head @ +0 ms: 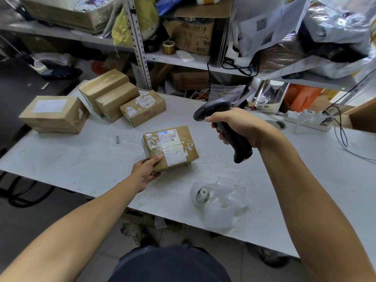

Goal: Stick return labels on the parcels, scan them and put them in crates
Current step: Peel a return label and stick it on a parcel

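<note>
Parcel (170,147) sits mid-table on the white table (81,159), a taped brown carton, near corner tilted up a bit. Top face carries a white shipping label with a blue strip and a barcode (173,136) at the far edge, print too small to read; a second white label (176,157) on the near side, also unreadable. Left hand (144,169) grips the parcel's near-left corner, thumb on top, fingers curled under the edge. Right hand (237,127) is wrapped tight round the handle of a black barcode scanner (222,127), held above the table just right of the parcel, head pointing left and down toward it; not touching. Near table edge: small label roll (202,196) lying in loose clear backing film (222,208). Black Chinese characters printed or written on the tabletop (117,140) left of the parcel, not legible to me. Far left of table: three cartons side by side, the nearest one (143,110) with a barcode sticker and red print, unreadable; the other two (109,91) plain taped. Left of those, well apart, a carton (54,113) with a blank white label on top, stacked on another. Shelf behind: a box with handwritten black marks (200,40), partly digits, not clearly readable; tape roll (168,46) beside it; paper sheets with a QR code (261,24) hanging upper right.
</note>
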The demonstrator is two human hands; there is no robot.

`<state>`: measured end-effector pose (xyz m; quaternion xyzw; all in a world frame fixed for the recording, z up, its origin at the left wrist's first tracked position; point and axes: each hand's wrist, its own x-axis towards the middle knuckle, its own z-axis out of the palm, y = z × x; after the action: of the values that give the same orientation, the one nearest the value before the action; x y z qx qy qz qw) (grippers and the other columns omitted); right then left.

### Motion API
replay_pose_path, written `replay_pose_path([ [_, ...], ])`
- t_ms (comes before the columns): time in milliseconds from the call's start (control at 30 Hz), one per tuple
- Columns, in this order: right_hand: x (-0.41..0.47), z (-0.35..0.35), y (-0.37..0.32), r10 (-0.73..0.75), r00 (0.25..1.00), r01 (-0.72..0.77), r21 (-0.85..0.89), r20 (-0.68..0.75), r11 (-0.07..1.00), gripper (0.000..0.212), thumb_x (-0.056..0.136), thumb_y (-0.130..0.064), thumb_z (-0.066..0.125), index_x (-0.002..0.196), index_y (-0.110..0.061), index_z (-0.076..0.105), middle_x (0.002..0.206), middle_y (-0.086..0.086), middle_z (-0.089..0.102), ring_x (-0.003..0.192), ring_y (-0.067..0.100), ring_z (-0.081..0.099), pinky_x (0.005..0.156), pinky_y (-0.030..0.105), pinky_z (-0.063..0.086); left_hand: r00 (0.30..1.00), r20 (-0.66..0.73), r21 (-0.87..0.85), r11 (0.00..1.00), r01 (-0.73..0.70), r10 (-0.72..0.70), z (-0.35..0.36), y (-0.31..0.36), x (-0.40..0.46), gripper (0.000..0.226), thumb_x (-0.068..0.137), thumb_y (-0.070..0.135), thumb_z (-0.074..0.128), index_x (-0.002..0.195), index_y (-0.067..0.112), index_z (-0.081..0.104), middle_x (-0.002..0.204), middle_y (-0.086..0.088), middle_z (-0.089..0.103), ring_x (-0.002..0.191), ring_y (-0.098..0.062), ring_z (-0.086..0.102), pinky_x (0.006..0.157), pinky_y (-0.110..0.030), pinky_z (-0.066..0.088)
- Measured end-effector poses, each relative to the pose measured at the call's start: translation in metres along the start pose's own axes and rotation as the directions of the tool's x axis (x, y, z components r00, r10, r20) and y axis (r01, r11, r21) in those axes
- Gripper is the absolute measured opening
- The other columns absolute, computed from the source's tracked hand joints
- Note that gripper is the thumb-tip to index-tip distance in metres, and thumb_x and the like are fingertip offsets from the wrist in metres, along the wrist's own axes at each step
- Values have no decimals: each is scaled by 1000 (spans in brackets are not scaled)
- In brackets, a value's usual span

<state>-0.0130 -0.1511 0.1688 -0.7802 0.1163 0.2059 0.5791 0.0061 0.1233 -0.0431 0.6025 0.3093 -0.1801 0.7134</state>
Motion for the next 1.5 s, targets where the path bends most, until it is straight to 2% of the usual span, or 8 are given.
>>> replay_pose_path([
  [300, 5, 3, -1, 13, 1000, -13, -1, 15, 1000, 22, 89, -29, 70, 93, -8, 65, 77, 6, 59, 68, 18, 56, 61, 29, 48, 1000, 10, -18, 1000, 22, -21, -4, 0, 1, 51, 85, 24, 82, 127, 5, 62, 112, -9, 72, 95, -25, 71, 82, -40, 61],
  [533, 7, 4, 2, -6, 1000, 6, 0, 5, 1000, 24, 90, -29, 70, 100, -7, 66, 82, 6, 61, 72, 18, 57, 64, 31, 49, 1000, 2, -13, 1000, 25, -25, -4, -1, 0, 50, 85, 26, 82, 128, 8, 63, 115, -8, 72, 98, -23, 70, 72, -32, 60],
  [667, 6, 4, 3, -6, 1000, 6, -1, 7, 1000, 26, 90, -29, 70, 103, -7, 66, 84, 6, 61, 73, 19, 57, 66, 32, 49, 999, -21, -14, 999, 31, -31, -2, -2, -3, 44, 86, 27, 81, 123, 9, 65, 108, -5, 73, 90, -19, 69, 71, -28, 57],
  [867, 7, 5, 5, -8, 1000, 8, -6, 9, 1000, 26, 90, -30, 71, 103, -8, 65, 86, 6, 62, 75, 19, 58, 66, 32, 50, 999, -42, 4, 999, 34, -33, -1, -2, -4, 38, 86, 29, 80, 116, 11, 65, 109, -7, 71, 90, -18, 66, 77, -28, 57],
  [1033, 6, 5, 6, -26, 1000, 26, -12, 17, 1000, 24, 90, -30, 71, 99, -9, 66, 81, 4, 62, 71, 18, 59, 64, 30, 51, 999, -39, 20, 1000, 18, -17, 0, -1, -4, 39, 88, 30, 78, 120, 11, 64, 104, -3, 70, 89, -16, 65, 78, -29, 56],
  [1233, 4, 7, 10, -49, 999, 50, -26, 13, 998, 23, 91, -30, 71, 97, -9, 67, 80, 4, 61, 72, 18, 58, 64, 31, 50, 997, -81, 124, 992, 6, 4, 0, -1, -1, 41, 92, 33, 74, 124, 10, 63, 117, -8, 68, 92, -18, 65, 74, -32, 56],
  [1400, 3, 10, 20, -85, 996, 85, -23, 8, 996, 22, 90, -31, 71, 95, -9, 68, 77, 3, 60, 71, 18, 58, 66, 33, 49, 995, -102, 261, 965, 7, 21, -7, -14, 1, 37, 96, 34, 68, 124, 11, 63, 119, -8, 66, 106, -24, 63, 89, -39, 57],
  [1500, 3, 12, 25, -104, 995, 104, -21, 2, 994, 25, 90, -32, 72, 96, -9, 68, 79, 5, 59, 72, 18, 59, 67, 33, 50, 993, -112, 258, 966, -6, 37, -6, -20, -2, 24, 101, 39, 57, 107, 17, 63, 108, -5, 63, 101, -23, 59, 95, -41, 55],
])
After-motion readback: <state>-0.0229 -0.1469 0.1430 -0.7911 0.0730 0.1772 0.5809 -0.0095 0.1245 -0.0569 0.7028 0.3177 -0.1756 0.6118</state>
